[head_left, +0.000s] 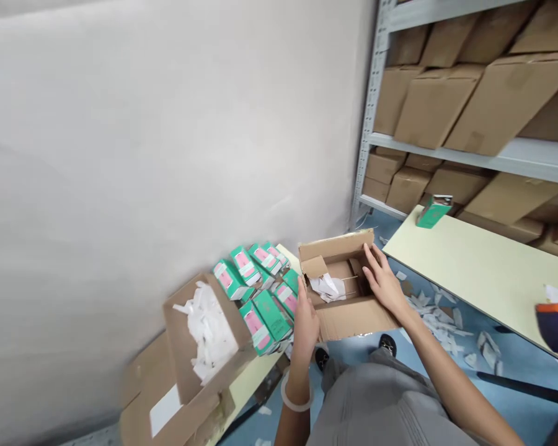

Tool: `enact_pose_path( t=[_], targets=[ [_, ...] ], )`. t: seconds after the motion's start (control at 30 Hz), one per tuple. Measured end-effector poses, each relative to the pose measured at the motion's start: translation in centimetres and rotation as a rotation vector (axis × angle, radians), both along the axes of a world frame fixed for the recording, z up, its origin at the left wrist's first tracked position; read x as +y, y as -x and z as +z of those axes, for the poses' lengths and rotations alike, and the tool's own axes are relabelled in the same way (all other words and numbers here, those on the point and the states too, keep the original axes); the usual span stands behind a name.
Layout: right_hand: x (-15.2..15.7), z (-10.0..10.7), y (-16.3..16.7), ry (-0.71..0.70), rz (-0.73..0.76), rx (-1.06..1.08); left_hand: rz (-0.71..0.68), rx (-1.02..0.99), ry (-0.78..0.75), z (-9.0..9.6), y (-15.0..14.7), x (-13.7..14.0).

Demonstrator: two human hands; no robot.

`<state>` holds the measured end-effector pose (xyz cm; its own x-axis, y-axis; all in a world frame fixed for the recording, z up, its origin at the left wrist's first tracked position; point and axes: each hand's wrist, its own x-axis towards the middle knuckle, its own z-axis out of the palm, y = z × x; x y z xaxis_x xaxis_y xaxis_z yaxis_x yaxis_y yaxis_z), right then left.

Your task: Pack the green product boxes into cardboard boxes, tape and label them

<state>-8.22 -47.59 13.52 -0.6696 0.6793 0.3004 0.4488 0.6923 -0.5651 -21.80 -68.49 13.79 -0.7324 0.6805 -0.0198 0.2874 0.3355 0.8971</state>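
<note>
The open carton (pixel 356 319) is held by its two ends in front of the person's body, mouth up, probably so that its inside can be seen and neither end dips; whether it also rests on anything, I cannot tell. The left hand (pixel 305 319) has its fingers nearly straight and close together against one end wall, while the right hand (pixel 384 282) spreads its fingers over the opposite rim, both gripping the carton. Crumpled white paper (pixel 328 288) lies inside, perhaps as padding. Beside it, green boxes (pixel 272 314) crowd the far end of the pale worktop (pixel 253 381), stacked against one another, seemingly within easy reach. Next to them, nearer the wall (pixel 167 124), a tilted box (pixel 181 356) holds white paper strips (pixel 210 337). A second worktop (pixel 474 260) carries one upright green box (pixel 432 214) by its far corner. Paper scraps (pixel 439 325) litter the blue floor (pixel 451 378), and metal shelving (pixel 516 161) behind is packed with brown cartons (pixel 439 105).
</note>
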Motion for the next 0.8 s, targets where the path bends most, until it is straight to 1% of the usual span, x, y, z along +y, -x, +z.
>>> enact_pose_path(
  t=[0.1,0.23,0.33,0.43,0.5,0.6,0.7,0.8],
  targets=[
    [4.6,-0.5,-5.4,-0.011,-0.092,0.001,-0.089,-0.019,-0.014,-0.5,-3.4,5.8],
    [10.5,-1.8,-13.8,0.009,-0.247,-0.005,-0.257,-0.032,-0.016,-1.4,-8.5,14.1],
    [13.8,-2.8,-19.9,0.024,-0.373,-0.038,-0.383,-0.06,0.0,-2.3,-12.2,19.8],
    [16.4,-3.5,-24.9,0.024,-0.482,-0.063,-0.48,-0.117,0.023,-3.5,-15.4,25.0],
    [18.2,-4.0,-27.5,0.035,-0.536,-0.083,-0.533,-0.141,0.044,-4.3,-17.0,28.3],
    [20.9,-5.2,-30.5,0.051,-0.602,-0.106,-0.614,-0.148,0.069,-5.9,-18.8,33.2],
    [23.7,-7.0,-32.5,0.049,-0.656,-0.096,-0.674,-0.167,0.076,-7.7,-20.2,37.9],
    [26.2,-9.0,-33.7,0.046,-0.709,-0.089,-0.713,-0.194,0.107,-9.7,-21.2,42.4]
  ],
)
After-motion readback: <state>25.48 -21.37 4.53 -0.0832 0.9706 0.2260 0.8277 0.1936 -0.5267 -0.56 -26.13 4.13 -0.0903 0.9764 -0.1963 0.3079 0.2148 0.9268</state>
